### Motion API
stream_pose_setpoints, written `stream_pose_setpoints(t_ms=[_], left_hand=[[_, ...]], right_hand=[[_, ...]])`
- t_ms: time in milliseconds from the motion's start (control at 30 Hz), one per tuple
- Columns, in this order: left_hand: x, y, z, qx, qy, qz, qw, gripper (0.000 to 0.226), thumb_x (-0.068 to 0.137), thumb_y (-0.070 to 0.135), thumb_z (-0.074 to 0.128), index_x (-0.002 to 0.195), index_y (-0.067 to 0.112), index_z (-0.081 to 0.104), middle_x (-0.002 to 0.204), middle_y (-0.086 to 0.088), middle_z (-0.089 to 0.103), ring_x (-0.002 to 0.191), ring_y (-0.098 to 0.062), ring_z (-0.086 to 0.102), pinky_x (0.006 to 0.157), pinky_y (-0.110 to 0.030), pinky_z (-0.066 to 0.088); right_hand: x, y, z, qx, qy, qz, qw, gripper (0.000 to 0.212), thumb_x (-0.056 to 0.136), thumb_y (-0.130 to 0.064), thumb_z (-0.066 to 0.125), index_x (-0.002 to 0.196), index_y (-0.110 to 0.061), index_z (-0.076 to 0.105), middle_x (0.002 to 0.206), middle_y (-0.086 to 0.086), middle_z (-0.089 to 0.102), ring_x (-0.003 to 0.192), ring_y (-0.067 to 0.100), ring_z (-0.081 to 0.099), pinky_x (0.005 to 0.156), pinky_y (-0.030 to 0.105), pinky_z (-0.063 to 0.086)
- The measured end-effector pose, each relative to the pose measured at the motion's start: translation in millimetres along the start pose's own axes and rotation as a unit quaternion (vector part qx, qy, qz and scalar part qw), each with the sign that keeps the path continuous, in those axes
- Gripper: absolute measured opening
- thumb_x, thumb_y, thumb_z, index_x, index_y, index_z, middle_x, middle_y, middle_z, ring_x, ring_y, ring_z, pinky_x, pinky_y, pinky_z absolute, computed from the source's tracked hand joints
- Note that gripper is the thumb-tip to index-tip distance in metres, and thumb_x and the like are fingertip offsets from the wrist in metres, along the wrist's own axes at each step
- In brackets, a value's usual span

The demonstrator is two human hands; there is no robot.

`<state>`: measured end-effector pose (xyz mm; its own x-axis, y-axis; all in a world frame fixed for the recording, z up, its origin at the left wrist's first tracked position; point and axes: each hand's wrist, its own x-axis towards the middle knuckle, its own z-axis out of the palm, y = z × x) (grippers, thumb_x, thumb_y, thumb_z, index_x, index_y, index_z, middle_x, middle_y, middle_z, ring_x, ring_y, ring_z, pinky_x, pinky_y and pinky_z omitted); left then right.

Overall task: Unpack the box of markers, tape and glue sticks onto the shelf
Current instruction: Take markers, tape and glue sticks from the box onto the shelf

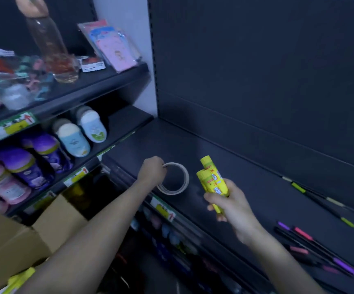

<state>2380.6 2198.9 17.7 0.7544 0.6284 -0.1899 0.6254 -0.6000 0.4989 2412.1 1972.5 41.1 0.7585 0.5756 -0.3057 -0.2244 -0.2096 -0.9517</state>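
Observation:
My left hand (152, 169) grips the left rim of a roll of pale tape (182, 179), which stands on edge on the dark shelf (246, 187). To its right, my right hand (230, 203) holds a bunch of yellow glue sticks (211, 178) upright just above the shelf. Several markers (312, 242) with pink and purple caps lie on the shelf at the right, and several thin pens with green caps (320, 200) lie further back. The open cardboard box (23, 240) is at the lower left, with something yellow (19, 279) showing inside.
The neighbouring shelves on the left carry bottles with purple, pink and white caps (44, 153), a tall clear bottle (53, 47) and packaged cards (112, 45). Price labels (163, 210) line the shelf edges. A lower shelf with goods lies beneath my arms.

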Motion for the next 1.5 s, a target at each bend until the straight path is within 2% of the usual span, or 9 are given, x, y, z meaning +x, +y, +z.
stream_pose_setpoints(t_ms=[200,333,500,667,733,933,1067,1300,1500], left_hand=[[13,9,32,0.046,0.001,-0.042,0.998,0.017,0.09,0.01,0.045,0.088,0.002,0.06,0.1,-0.02,0.064,0.093,-0.037,0.061,0.068,-0.035,0.044],[11,10,42,0.031,-0.001,-0.058,0.998,0.012,0.091,0.01,0.042,0.085,0.007,0.053,0.1,-0.018,0.064,0.087,-0.033,0.06,0.064,-0.033,0.044],[-7,17,43,-0.012,0.061,-0.045,0.997,0.002,0.088,0.01,0.048,0.088,0.008,0.046,0.1,-0.018,0.055,0.093,-0.038,0.056,0.069,-0.034,0.04],[-41,30,38,-0.04,0.103,0.053,0.992,0.04,0.087,0.014,0.057,0.126,0.005,0.052,0.119,-0.016,0.051,0.109,-0.032,0.051,0.086,-0.03,0.038],[-55,35,37,-0.058,0.105,0.088,0.989,0.045,0.088,0.017,0.059,0.131,0.007,0.05,0.124,-0.013,0.05,0.113,-0.027,0.049,0.089,-0.026,0.037],[-102,40,41,-0.086,0.076,0.168,0.979,0.034,0.088,0.028,0.058,0.12,0.017,0.058,0.124,0.002,0.053,0.115,-0.017,0.052,0.087,-0.021,0.039],[-142,44,48,-0.073,0.017,0.201,0.977,0.047,0.089,0.028,0.061,0.133,0.015,0.05,0.134,-0.003,0.048,0.122,-0.017,0.046,0.096,-0.022,0.036],[-195,72,84,-0.075,-0.07,0.255,0.961,0.05,0.089,0.03,0.061,0.136,0.018,0.047,0.135,-0.002,0.048,0.124,-0.016,0.046,0.101,-0.025,0.035],[-235,102,115,-0.054,-0.114,0.311,0.942,0.05,0.089,0.031,0.061,0.136,0.019,0.047,0.136,0.002,0.049,0.125,-0.012,0.045,0.104,-0.024,0.034]], right_hand=[[3,12,-37,-0.006,0.004,0.001,1.0,0.027,0.082,-0.011,0.067,0.104,-0.022,0.055,0.082,0.0,0.062,0.065,0.013,0.059,0.046,0.024,0.04],[4,19,-48,-0.012,-0.002,0.005,1.0,0.028,0.082,-0.011,0.067,0.105,-0.021,0.055,0.082,0.001,0.061,0.066,0.013,0.059,0.046,0.025,0.04],[0,23,-54,-0.005,-0.006,0.012,1.0,0.03,0.082,-0.01,0.068,0.106,-0.023,0.055,0.082,0.001,0.062,0.066,0.014,0.059,0.047,0.025,0.04],[-19,27,-62,0.016,0.011,0.015,1.0,0.031,0.081,-0.011,0.069,0.106,-0.025,0.056,0.078,0.001,0.062,0.065,0.015,0.059,0.051,0.028,0.042],[-31,28,-66,0.027,0.025,0.012,0.999,0.03,0.082,-0.01,0.068,0.105,-0.024,0.055,0.077,0.001,0.062,0.065,0.016,0.059,0.05,0.026,0.043],[-77,43,-69,0.039,0.069,0.018,0.997,0.03,0.081,-0.009,0.068,0.107,-0.018,0.055,0.078,0.001,0.063,0.066,0.018,0.059,0.042,0.022,0.035],[-119,60,-75,0.042,0.109,0.033,0.993,0.03,0.081,-0.009,0.068,0.106,-0.02,0.055,0.07,-0.007,0.063,0.063,0.017,0.057,0.043,0.021,0.035],[-200,100,-105,0.052,0.19,0.057,0.979,0.031,0.08,-0.007,0.068,0.106,-0.014,0.053,0.075,0.007,0.057,0.057,0.015,0.052,0.042,0.023,0.031],[-247,126,-150,0.045,0.244,0.067,0.966,0.035,0.077,-0.006,0.071,0.107,-0.012,0.053,0.073,0.006,0.058,0.049,0.011,0.051,0.039,0.023,0.032]])
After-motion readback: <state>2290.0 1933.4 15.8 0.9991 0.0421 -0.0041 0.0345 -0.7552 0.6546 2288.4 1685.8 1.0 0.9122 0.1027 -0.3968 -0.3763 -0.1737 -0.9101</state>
